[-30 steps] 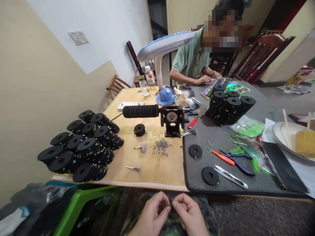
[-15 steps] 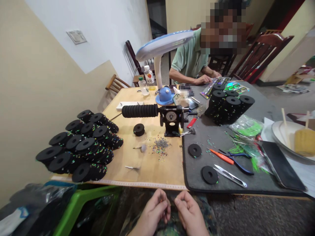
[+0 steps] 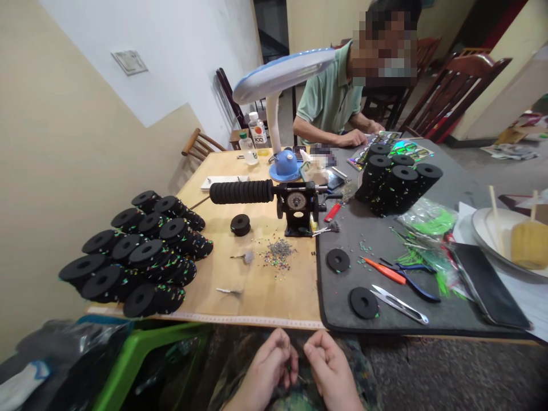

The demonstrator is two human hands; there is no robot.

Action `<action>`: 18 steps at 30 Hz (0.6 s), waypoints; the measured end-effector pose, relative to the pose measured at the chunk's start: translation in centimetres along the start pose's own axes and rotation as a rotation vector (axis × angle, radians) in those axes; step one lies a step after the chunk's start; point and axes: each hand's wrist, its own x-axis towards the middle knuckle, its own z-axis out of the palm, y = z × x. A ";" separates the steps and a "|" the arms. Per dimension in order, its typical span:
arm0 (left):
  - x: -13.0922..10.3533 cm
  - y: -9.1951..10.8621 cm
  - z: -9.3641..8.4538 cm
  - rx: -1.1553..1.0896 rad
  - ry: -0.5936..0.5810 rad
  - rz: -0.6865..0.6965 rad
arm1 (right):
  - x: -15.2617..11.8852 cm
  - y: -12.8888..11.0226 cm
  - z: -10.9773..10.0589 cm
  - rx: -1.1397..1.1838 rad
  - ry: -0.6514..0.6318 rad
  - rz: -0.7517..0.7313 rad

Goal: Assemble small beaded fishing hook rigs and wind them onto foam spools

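Note:
My left hand [image 3: 274, 365] is over my lap below the table edge, its fingers curled around something I cannot make out. Close to its right, my right hand [image 3: 327, 365] has thumb and index finger pinched together, also on something too small to name. A thin line shows faintly between the two hands, which do not touch. Beyond them, a black winding device [image 3: 298, 208] with a ribbed foam roll [image 3: 242, 192] stands on the table. Small beads [image 3: 278, 252] lie in front of it, and two black foam discs [image 3: 363, 302] rest on the grey mat.
Stacks of black foam discs [image 3: 145, 251] fill the table's left side; more [image 3: 398, 180] stand on the mat. Pliers [image 3: 417, 285], tweezers [image 3: 400, 304], a phone [image 3: 490, 282] and a plate [image 3: 483, 222] lie right. A blue lamp [image 3: 285, 165] and a seated person [image 3: 329, 108] are behind.
My hands have barely moved; the thin line between them is now faintly visible. The view has shifted slightly, and the other person's head has moved a little.

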 end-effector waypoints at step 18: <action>-0.8 2.0 0.8 0.553 -0.045 0.101 | 0.0 0.7 -0.6 -0.072 0.005 -0.065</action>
